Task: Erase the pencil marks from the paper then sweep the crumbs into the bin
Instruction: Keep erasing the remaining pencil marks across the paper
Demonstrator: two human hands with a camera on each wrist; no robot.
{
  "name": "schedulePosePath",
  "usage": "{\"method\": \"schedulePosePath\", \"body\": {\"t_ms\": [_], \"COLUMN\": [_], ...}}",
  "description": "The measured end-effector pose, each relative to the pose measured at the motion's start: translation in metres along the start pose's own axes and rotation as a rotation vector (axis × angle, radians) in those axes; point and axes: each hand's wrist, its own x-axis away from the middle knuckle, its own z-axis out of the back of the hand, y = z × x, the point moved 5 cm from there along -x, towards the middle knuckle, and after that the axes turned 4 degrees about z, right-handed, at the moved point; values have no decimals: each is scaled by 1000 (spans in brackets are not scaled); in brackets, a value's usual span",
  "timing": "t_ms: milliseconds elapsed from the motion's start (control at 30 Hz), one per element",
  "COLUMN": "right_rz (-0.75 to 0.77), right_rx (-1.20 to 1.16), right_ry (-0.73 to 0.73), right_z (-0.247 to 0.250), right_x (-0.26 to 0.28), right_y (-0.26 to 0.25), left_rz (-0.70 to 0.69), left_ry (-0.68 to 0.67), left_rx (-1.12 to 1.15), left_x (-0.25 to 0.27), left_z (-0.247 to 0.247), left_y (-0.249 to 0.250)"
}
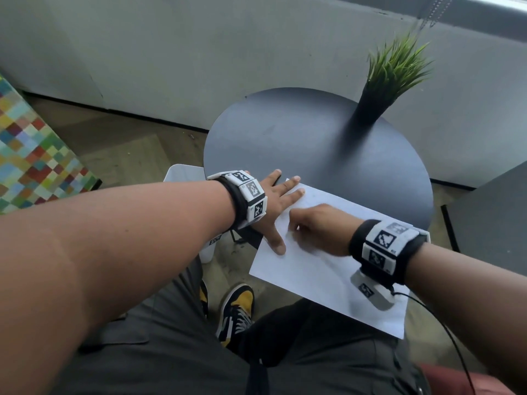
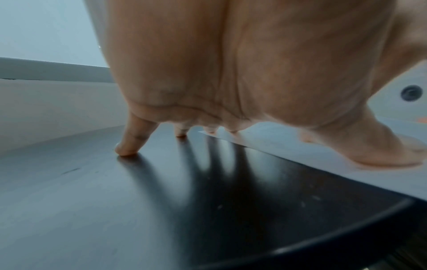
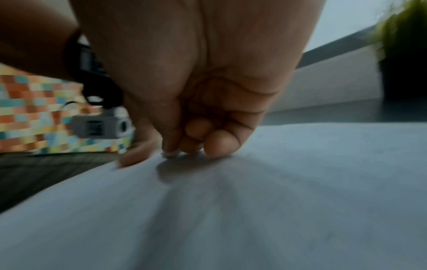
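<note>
- The white rectangular sheet of paper [image 1: 322, 269] lies on the near edge of the round dark grey table [image 1: 299, 138]; its near part overhangs the rim above the person's lap.
- The right hand [image 1: 319, 229] rests on the middle of the sheet with fingers curled tight against the thumb. In the right wrist view a small whitish thing [image 3: 169, 155], blurred and not identifiable, sits pinched at the fingertips against the paper.
- The left hand [image 1: 278, 201] lies spread and flat. Its thumb [image 2: 379, 155] and two fingertips press the sheet's left edge; the little finger [image 2: 133, 138] and its neighbour touch bare table.
- A white bin [image 1: 185, 173] stands on the floor, just left of the table and below the left wrist; its contents are hidden.
- The far half of the tabletop holds only a black pot with a green grass plant [image 1: 382, 81] at the far right.
</note>
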Motion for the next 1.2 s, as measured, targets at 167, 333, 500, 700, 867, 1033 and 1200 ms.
{"method": "schedulePosePath", "body": {"t_ms": [167,333,500,700,867,1033,1200], "right_rz": [-214,46,-259,-178,-367,-223,-316], "right_rx": [34,-25,0,-63,-38,-31,-25], "right_ry": [212,-54,195,131,255,144,213], "right_z": [11,-7,8,12,22,18,23], "right_x": [-2,12,-1,-9,-20,-18,-18], "right_y": [26,-15,29,19,52,35,50], "left_rz": [-2,-6,-5,-15,-11,-20,-14], "left_ry": [17,8,9,23,25,31,27], "left_rx": [-1,-8,0,2,1,6,7], "left_x": [2,2,5,6,4,3,3], "left_z": [1,0,4,5,3,3,2], "left_y": [1,2,3,5,1,2,2]}}
